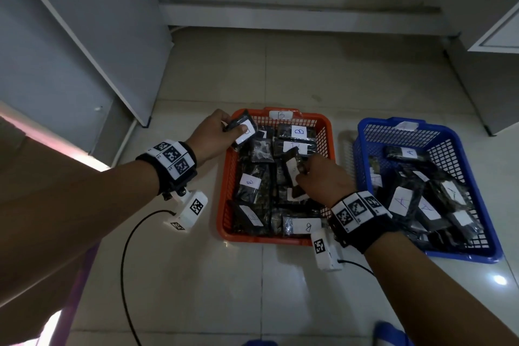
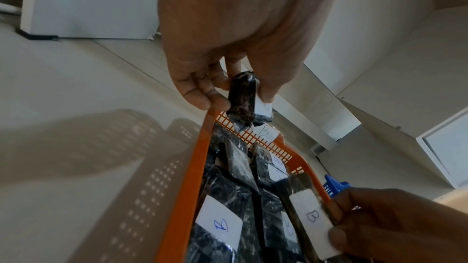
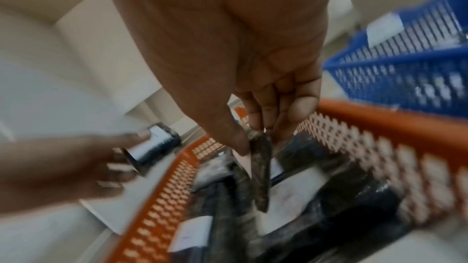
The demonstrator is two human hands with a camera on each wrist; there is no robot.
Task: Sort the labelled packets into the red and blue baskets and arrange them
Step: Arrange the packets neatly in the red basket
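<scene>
Black packet — "B", seemingly.

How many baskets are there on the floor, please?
2. The red basket stands in the middle, where both hands work. The blue basket stands beside it, to its right. No other basket shows.

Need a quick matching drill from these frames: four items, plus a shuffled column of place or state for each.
Column 1
1. red basket
2. blue basket
3. left hand
4. right hand

Column 2
a. holds packets marked A
b. pinches a packet over the middle of the red basket
c. holds packets marked B
d. grips a packet at the red basket's far left corner

Pairs: 1-c, 2-a, 3-d, 4-b
</scene>
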